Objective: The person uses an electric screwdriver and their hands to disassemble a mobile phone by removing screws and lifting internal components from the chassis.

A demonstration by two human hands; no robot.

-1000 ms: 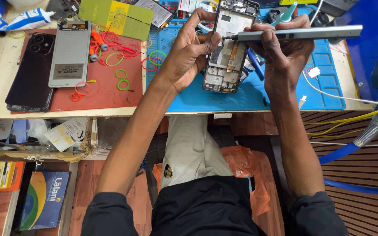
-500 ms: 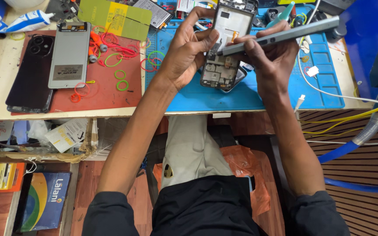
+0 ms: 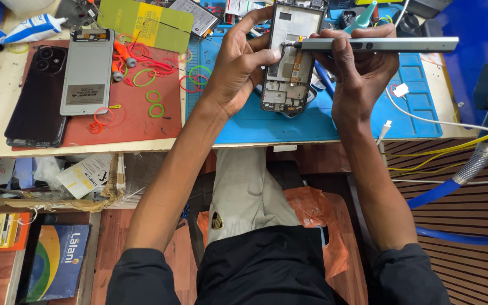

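Since half a second ago the electric screwdriver [image 3: 377, 44] has levelled out from a tilt to lie almost horizontal, and its tip has come to the middle of the opened phone [image 3: 290, 59]. The right hand [image 3: 362, 70] wraps around the grey, pen-shaped screwdriver near its tip end, fingers clenched on the barrel. The left hand [image 3: 243, 65] grips the phone's left edge, thumb across the exposed boards, fingers behind, holding it upright (back cover off, circuitry facing the camera) over the blue work mat [image 3: 413, 107] at the far middle of the bench.

To the left lies a red mat [image 3: 131, 121] strewn with red and green rubber bands [image 3: 155, 103]. On it rests a silver phone back panel [image 3: 87, 72], and beside that, further left, a black phone [image 3: 38, 96] lying face down. A white cable [image 3: 425, 120] runs off the blue mat to the right. Near the person's lap, orange plastic [image 3: 317, 212] is bunched.
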